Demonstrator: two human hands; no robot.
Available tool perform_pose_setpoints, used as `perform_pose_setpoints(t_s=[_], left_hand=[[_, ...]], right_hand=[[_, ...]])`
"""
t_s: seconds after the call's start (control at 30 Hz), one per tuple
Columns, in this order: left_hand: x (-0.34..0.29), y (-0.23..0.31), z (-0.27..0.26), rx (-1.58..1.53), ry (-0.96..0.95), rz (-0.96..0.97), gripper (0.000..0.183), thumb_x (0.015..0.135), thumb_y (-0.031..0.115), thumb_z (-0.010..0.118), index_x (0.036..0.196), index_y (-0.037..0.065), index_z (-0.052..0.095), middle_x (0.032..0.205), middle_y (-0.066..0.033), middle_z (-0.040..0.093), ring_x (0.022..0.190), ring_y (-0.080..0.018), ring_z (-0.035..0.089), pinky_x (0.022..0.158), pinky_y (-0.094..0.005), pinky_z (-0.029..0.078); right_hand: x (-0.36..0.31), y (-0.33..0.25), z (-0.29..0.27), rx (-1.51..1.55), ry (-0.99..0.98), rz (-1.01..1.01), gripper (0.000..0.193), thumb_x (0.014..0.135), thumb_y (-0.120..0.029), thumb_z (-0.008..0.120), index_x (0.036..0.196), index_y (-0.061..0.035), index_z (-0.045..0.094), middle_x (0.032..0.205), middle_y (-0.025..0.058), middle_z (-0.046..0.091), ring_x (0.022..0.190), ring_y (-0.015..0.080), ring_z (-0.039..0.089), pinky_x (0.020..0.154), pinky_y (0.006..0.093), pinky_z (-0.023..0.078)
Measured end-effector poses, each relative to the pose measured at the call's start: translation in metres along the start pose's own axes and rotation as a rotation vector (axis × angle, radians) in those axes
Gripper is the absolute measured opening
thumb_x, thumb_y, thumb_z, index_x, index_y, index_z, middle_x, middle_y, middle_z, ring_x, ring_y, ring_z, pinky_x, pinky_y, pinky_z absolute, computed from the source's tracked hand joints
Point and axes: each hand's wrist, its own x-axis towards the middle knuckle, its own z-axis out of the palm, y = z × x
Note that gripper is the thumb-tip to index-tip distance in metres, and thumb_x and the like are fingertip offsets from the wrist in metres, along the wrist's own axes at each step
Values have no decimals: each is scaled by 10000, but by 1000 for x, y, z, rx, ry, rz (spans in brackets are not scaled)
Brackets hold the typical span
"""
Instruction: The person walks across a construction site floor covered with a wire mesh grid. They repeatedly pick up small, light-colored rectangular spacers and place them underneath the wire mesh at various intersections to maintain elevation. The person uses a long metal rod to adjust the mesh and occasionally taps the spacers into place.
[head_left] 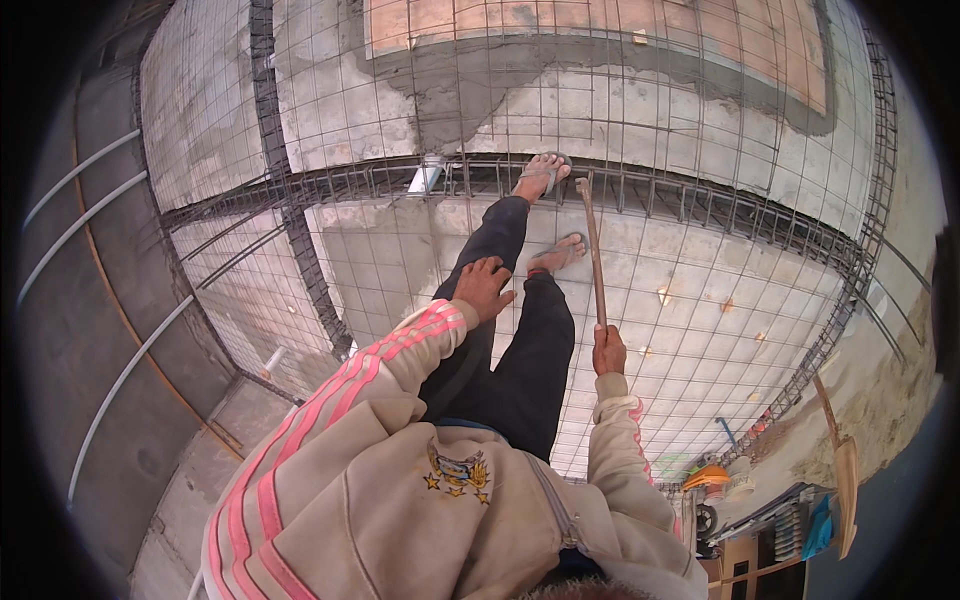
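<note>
My right hand [609, 350] is closed round the lower end of a long, rusty rebar bending bar [597, 255]. The bar stands up and away from me, its hooked head beside my forward foot at the bundled rebar beam [690, 200]. My left hand [484, 288] lies with fingers apart on my bent left knee, holding nothing. Under my sandalled feet [541, 177] spreads a wire-tied steel mesh [700, 290] over pale concrete panels. The forward foot rests on the rebar beam, the other on the mesh just behind it.
A white pipe [425, 176] pokes up through the rebar beam. Another rebar beam [268, 110] crosses at the left. Pale conduits [130, 385] curve along the grey wall on the left. Behind me to the right are buckets [740, 478], an orange item [706, 477] and a wooden plank [847, 490].
</note>
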Motion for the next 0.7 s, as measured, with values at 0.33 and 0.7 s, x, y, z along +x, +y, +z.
perform_pose_setpoints(t_s=[0.33, 0.7], left_hand=[[-59, -47, -2, -419, 375, -208, 349, 902, 329, 646, 1125, 61, 646, 1187, -150, 606, 1123, -367, 568, 949, -441, 465], [-124, -86, 12, -585, 655, -281, 267, 915, 248, 654, 1092, 49, 650, 1128, -168, 632, 1080, -361, 594, 934, -424, 468]], right_hand=[[-12, -42, -11, -102, -21, -254, 380, 1004, -393, 480, 922, -29, 553, 835, 290, 651, 829, 524, 614, 716, 598, 449], [25, -115, 61, 29, -150, -162, 315, 1003, -376, 492, 933, -74, 548, 652, 73, 547, 473, 206, 541, 422, 384, 436]])
